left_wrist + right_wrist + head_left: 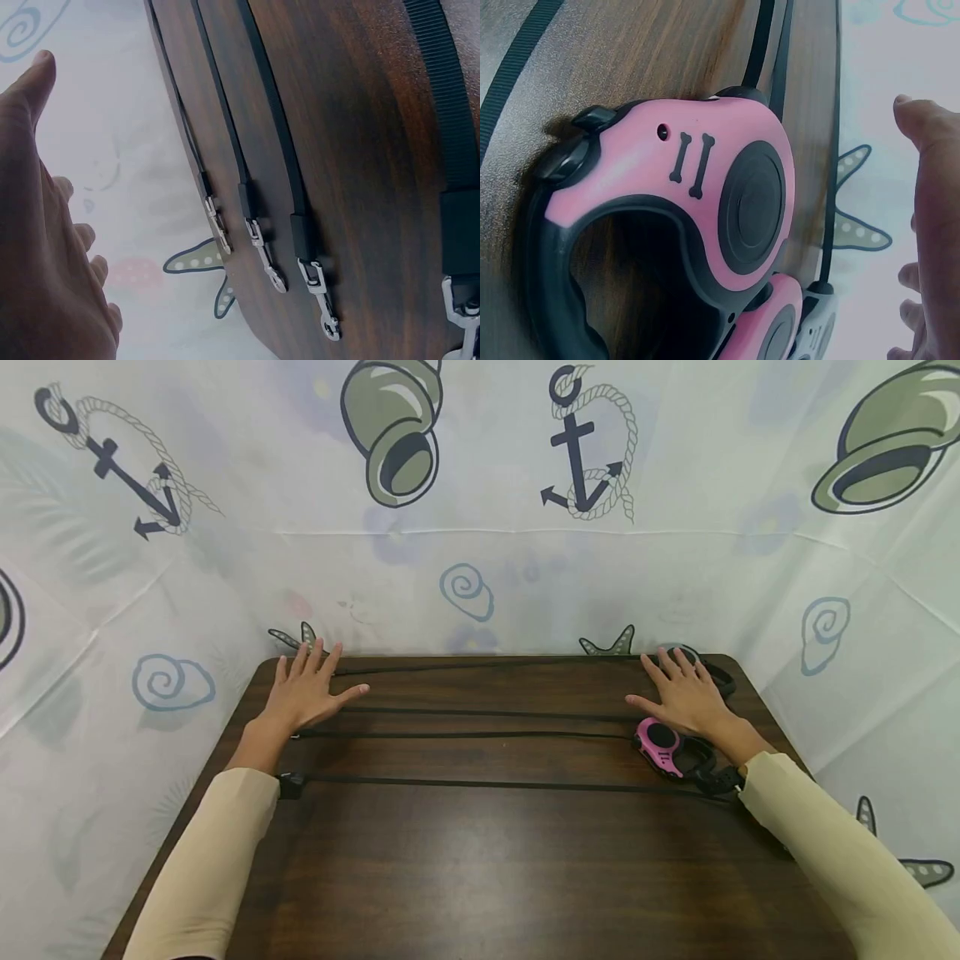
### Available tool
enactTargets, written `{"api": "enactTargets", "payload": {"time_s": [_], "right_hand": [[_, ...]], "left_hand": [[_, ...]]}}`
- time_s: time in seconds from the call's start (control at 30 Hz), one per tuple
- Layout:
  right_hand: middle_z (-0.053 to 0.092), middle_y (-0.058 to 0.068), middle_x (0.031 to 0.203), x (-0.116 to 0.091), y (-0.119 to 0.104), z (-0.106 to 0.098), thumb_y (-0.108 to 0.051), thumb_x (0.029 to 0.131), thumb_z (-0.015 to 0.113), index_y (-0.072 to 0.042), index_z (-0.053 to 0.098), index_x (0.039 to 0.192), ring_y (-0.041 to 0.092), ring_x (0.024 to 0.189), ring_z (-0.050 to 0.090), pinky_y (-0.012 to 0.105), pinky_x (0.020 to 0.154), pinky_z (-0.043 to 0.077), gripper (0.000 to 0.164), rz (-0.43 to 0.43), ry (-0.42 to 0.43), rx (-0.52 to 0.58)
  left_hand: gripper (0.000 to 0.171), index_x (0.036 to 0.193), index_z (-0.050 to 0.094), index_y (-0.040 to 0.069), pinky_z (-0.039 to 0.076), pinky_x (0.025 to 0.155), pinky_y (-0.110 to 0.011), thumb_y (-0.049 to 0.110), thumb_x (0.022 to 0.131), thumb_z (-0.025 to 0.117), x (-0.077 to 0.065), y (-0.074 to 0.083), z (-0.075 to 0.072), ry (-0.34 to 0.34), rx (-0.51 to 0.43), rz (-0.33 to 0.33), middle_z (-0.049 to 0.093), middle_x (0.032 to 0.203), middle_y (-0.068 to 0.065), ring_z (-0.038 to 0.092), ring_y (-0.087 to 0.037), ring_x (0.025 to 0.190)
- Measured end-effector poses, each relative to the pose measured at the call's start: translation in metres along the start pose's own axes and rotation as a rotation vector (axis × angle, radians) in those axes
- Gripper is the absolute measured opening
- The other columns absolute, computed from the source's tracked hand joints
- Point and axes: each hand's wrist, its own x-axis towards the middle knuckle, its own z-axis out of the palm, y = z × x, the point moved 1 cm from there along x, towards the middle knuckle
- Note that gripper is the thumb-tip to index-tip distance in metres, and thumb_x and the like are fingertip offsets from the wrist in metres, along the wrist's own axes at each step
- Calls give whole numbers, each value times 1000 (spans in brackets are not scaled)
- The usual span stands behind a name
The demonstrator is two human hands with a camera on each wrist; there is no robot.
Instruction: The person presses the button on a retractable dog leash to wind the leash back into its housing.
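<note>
My left hand (300,693) is held over the far left part of the dark wooden table (480,885), fingers spread and holding nothing. Across from it, my right hand (686,697) is also spread and bare, just above a pink retractable dog leash (637,142) with a black handle loop. Behind that lie another pink leash (744,330) and a grey one (823,319), partly hidden. Several black leash straps (480,737) stretch leftward across the table. Their left ends carry silver snap hooks (319,289), below my left hand.
The nearest strap (487,785) runs to a black part beside my right wrist; its handle is mostly hidden. A pale curtain (480,493) printed with anchors, shells and starfish hangs behind the table and along both sides.
</note>
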Motion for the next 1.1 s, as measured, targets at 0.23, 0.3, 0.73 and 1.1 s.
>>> {"api": "enactTargets", "payload": {"time_s": [0.23,0.3,0.73,1.1], "right_hand": [[16,31,172,-2,0,-2,-68,105,46,-6,21,169,53,158,12,71,124,10,93,2,-8,17],[16,30,172,-4,0,-3,-68,105,46,-5,20,169,53,158,11,70,124,10,93,4,-11,29],[19,32,170,-23,1,-12,-65,103,51,-3,22,168,54,158,14,68,125,10,94,-14,3,67],[22,34,169,-45,8,-15,-64,102,56,-1,26,166,54,157,17,69,124,13,95,-22,8,73]], "left_hand": [[108,171,-2,15,-10,122,-72,82,98,41,-1,-5,2,-10,-6,-5,-8,175,-24,-3,-51,160],[108,171,-3,15,-10,122,-72,82,98,41,-1,-6,1,-14,-11,-3,-8,175,-25,-5,-50,160],[106,171,-2,15,-8,122,-71,78,99,44,-12,-11,1,-23,-13,17,-5,175,-25,-4,-48,161],[106,172,3,16,-2,124,-71,76,99,51,-29,-10,-5,23,-11,64,3,175,-27,4,-51,160]]}}
